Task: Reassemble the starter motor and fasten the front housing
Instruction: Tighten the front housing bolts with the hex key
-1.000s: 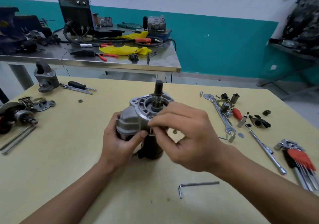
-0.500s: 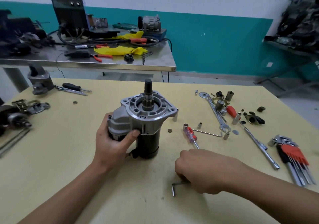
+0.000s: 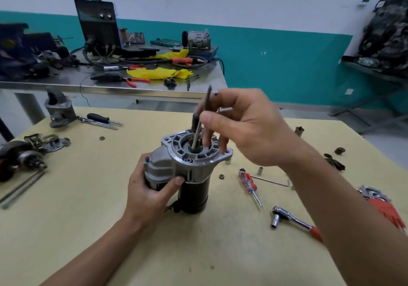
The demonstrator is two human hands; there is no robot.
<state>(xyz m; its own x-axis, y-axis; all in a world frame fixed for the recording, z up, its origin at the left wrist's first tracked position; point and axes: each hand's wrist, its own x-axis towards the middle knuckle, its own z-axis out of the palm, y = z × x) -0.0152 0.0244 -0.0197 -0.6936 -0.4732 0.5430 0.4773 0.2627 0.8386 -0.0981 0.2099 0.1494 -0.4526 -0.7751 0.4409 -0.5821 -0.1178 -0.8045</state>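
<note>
The starter motor (image 3: pixel 194 193) stands upright on the yellow table (image 3: pixel 77 208), black body down, with the grey aluminium front housing (image 3: pixel 176 155) on top and the shaft (image 3: pixel 196 118) sticking up. My left hand (image 3: pixel 152 188) grips the solenoid side of the motor. My right hand (image 3: pixel 247 127) hovers above the housing, pinching a thin hex key (image 3: pixel 202 118) that points down at the housing face near the shaft.
To the right lie a red-handled screwdriver (image 3: pixel 250 184), a second hex key (image 3: pixel 271 182), a ratchet (image 3: pixel 293 220), small sockets and a red hex key set (image 3: pixel 384 206). Left are another motor's parts (image 3: pixel 22 157) and long bolts. A steel bench (image 3: pixel 110 82) stands behind.
My right hand picked the hex key off the table near the front edge and raised it above the housing. My left hand kept its grip on the motor.
</note>
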